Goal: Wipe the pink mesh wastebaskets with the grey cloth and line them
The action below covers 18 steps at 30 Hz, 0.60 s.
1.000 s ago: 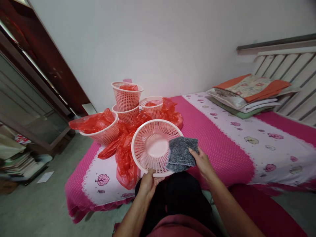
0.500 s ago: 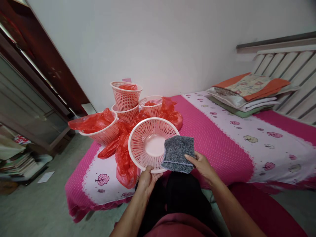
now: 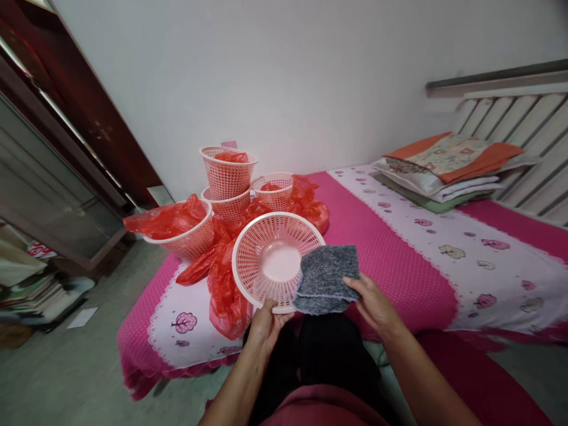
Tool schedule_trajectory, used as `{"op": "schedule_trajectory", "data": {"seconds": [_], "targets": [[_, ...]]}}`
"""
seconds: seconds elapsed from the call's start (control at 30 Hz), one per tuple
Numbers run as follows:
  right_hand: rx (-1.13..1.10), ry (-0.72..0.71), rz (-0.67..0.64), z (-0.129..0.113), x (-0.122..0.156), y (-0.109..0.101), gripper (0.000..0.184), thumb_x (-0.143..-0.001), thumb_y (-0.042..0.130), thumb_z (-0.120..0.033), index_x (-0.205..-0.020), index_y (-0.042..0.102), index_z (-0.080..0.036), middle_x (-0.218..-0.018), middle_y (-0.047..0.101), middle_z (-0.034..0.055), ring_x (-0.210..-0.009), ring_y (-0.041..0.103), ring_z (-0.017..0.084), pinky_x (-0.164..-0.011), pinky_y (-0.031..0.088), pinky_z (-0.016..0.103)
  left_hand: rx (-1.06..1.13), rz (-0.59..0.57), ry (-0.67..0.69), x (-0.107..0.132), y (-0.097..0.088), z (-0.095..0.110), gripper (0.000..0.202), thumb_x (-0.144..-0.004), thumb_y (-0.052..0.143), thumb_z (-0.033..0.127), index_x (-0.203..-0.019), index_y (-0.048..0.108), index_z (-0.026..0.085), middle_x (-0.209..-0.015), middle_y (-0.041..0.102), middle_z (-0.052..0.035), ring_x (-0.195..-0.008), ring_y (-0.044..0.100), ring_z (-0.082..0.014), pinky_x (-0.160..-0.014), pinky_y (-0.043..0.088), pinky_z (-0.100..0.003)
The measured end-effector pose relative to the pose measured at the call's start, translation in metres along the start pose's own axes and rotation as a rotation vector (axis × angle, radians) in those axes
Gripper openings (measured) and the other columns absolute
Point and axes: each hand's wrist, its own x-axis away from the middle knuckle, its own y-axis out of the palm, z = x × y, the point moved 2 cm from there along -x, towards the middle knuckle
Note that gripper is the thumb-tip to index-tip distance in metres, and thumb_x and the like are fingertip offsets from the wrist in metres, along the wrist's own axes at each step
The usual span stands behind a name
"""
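My left hand (image 3: 267, 324) grips the near rim of a round pale pink plastic basket (image 3: 242, 260), thumb over the edge. The basket tilts toward me, and its inside holds nothing that I can see. Between the thumb and fingers of my right hand (image 3: 371, 300) is a folded grey cloth (image 3: 328, 275), speckled, with a pale edge along one fold. It hangs at the basket's right side and covers part of the rim. Whether cloth and basket touch, I cannot tell.
Several pink baskets (image 3: 228, 180) with red plastic bags (image 3: 228, 290) stand on the left of a bed with a pink and white cover (image 3: 373, 254). Folded bedding (image 3: 452, 165) lies at the right by a white headboard (image 3: 528, 130). Papers and books (image 3: 33, 299) are on the floor at left.
My right hand has moved the grey cloth slightly to the right, away from the basket's middle. My left hand and the basket stay almost where they were.
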Motion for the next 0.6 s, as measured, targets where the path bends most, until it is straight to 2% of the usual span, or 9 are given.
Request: {"op": "schedule_trajectory", "data": {"seconds": [0.13, 0.27, 0.33, 0.43, 0.6], "targets": [[-0.182, -0.105, 0.237, -0.023, -0.003, -0.018, 0.033, -0.063, 0.09, -0.039, -0.09, 0.077, -0.023, -0.093, 0.082, 0.0027, -0.094, 0.078, 0.028, -0.087, 0.064, 0.041, 0.022, 0.004, -0.003, 0.0, -0.004, 0.003, 0.022, -0.092, 0.052, 0.003, -0.111, 0.06, 0.01, -0.092, 0.079, -0.0127, -0.073, 0.078, -0.0229, -0.061, 0.068, -0.034], [-0.255, -0.23, 0.428, -0.045, -0.011, -0.046, 0.03, -0.06, 0.085, -0.031, -0.087, 0.073, -0.024, -0.093, 0.079, -0.0011, -0.095, 0.076, 0.024, -0.087, 0.065, 0.038, 0.043, -0.006, -0.005, -0.003, -0.007, 0.004, 0.023, -0.09, 0.055, 0.003, -0.11, 0.059, 0.013, -0.087, 0.077, -0.0086, -0.072, 0.077, -0.0213, -0.066, 0.069, -0.035], [-0.234, -0.302, 0.466, -0.052, -0.013, -0.053, 0.033, -0.058, 0.085, -0.027, -0.089, 0.073, -0.023, -0.093, 0.079, -0.0012, -0.094, 0.075, 0.023, -0.087, 0.065, 0.037, 0.051, 0.001, 0.0, -0.004, -0.007, 0.004, 0.023, -0.089, 0.055, 0.003, -0.109, 0.059, 0.013, -0.088, 0.077, -0.009, -0.072, 0.077, -0.0214, -0.064, 0.069, -0.034], [-0.177, -0.353, 0.468, -0.054, -0.019, -0.051, 0.037, -0.055, 0.085, -0.024, -0.09, 0.073, -0.022, -0.091, 0.078, -0.0011, -0.089, 0.075, 0.022, -0.085, 0.065, 0.038, 0.056, 0.018, 0.008, -0.004, -0.006, 0.004, 0.019, -0.091, 0.053, 0.003, -0.105, 0.059, 0.012, -0.089, 0.077, -0.0106, -0.071, 0.077, -0.0221, -0.061, 0.068, -0.033], [-0.19, -0.298, 0.415, -0.028, -0.047, -0.045, 0.035, -0.056, 0.084, -0.024, -0.088, 0.071, -0.022, -0.088, 0.077, -0.0023, -0.09, 0.075, 0.022, -0.084, 0.064, 0.036, 0.06, 0.024, -0.002, -0.004, -0.006, 0.006, 0.019, -0.091, 0.052, 0.003, -0.105, 0.06, 0.013, -0.085, 0.076, -0.0095, -0.071, 0.077, -0.0211, -0.063, 0.068, -0.033]]}}
